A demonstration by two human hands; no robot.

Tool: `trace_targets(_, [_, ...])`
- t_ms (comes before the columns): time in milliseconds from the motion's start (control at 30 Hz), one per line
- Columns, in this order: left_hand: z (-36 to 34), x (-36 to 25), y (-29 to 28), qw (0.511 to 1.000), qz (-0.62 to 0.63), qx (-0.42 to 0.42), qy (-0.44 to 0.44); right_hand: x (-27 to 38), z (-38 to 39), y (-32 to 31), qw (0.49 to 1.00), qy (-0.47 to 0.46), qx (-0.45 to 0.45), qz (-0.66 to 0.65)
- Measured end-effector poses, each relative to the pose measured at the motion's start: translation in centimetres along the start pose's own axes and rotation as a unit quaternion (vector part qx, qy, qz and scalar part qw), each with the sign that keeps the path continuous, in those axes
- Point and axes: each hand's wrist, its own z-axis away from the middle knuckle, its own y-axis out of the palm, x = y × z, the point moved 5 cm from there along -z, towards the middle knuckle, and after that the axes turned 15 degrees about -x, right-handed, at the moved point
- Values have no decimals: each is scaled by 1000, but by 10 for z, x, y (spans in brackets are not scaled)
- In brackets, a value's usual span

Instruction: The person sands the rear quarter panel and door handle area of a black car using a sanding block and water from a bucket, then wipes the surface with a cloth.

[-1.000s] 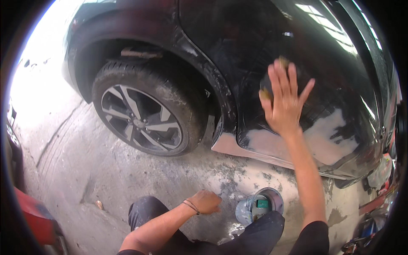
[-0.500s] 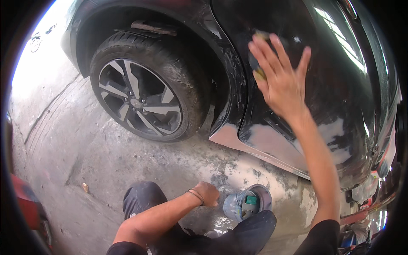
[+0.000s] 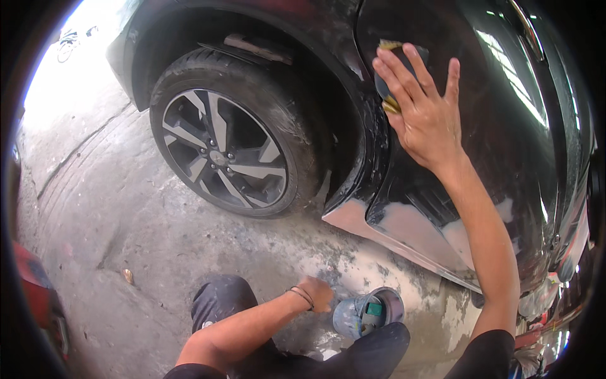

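Pad [image 3: 381, 87] on the door [image 3: 499, 139], yellow edges top and bottom, long axis hidden beneath the splayed right hand [image 3: 429, 117]! Left hand [image 3: 317, 294] curled, contents unclear.

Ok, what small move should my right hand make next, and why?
I'd probably slide your right hand and the pad under it a little rightward across the door: the pad sits close to the seam on the left, and most of the door lies to the right.

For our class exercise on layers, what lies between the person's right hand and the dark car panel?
The head view shows a yellow-edged dark pad between the right hand and the panel.
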Motion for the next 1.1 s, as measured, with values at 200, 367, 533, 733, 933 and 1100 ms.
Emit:
trace_targets(200, [0,-6,-3,1000,22,-11,2,-6,-40,3,999,-27,-26,20])
trace_targets(367, [4,0,-11,1000,24,8,-1,-4,-46,-9,995,-46,-80,-30])
trace_targets(533, [6,-13,-12,1000,23,-18,2,-4,13,-1,997,-41,-65,-27])
trace_targets(733, [20,-33,-13,999,19,-29,39,4,74,-4,999,-2,-17,-36])
trace_targets(933, [37,-40,-10,998,-26,-24,42,22,150,11,998,37,9,-41])
trace_targets(1100, [45,-47,-7,999,-29,-25,36,42,202,22,997,62,29,-34])
